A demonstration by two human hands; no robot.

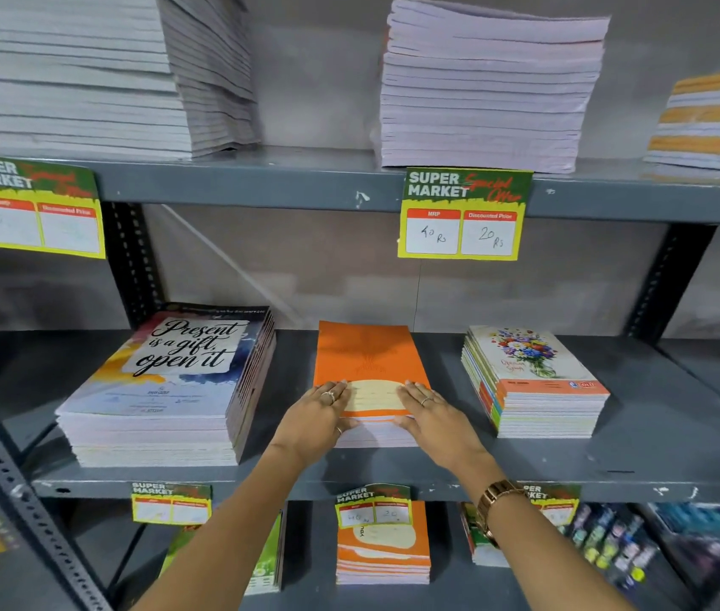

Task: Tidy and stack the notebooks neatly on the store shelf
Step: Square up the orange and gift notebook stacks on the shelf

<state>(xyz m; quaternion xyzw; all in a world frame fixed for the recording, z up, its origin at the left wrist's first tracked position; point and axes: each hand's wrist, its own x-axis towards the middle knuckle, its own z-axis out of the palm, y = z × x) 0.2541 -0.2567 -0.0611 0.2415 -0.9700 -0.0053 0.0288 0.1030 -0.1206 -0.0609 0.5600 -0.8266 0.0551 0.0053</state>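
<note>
Between the "Present is a gift" pile and the floral pile, both hands, left hand and right hand, lie flat, fingers unclenched, on the orange notebook stack, which looks light, floppy, slippery-covered, best squared by its side edges.

- A grey metal shelving unit is seen, set against a plain grey-brown wall.
- Perforated dark uprights are placed at 9 and 3 o'clock.
- Even, soft light is cast throughout.
</note>
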